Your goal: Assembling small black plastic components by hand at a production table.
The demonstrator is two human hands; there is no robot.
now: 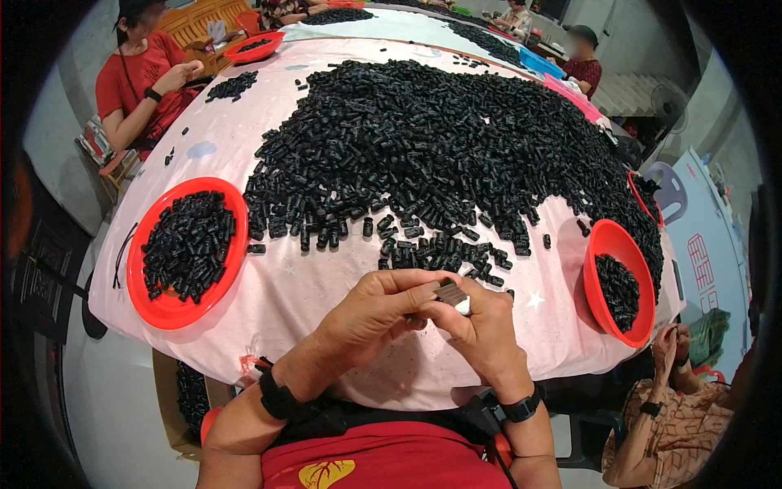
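Observation:
In front of my chest my left hand (371, 314) and my right hand (486, 330) meet over the near part of the table. Both are closed, with thumbs and fingers pinching a small dark brown block (450, 292) with grooves along it. Something white (463, 306) shows just under the block, beside my right thumb; its kind is unclear. Just beyond my fingertips lies a loose cluster of small black cylindrical parts (440, 251), which runs into a large heap (407, 122) of the same parts.
A red plate (138, 306) full of black parts sits at the left, a red bowl (599, 314) with more at the right. A pink cloth (326, 285) covers the table. Co-workers sit at left (138, 90), at near right (676, 424) and farther back. A cardboard box (169, 391) stands below left.

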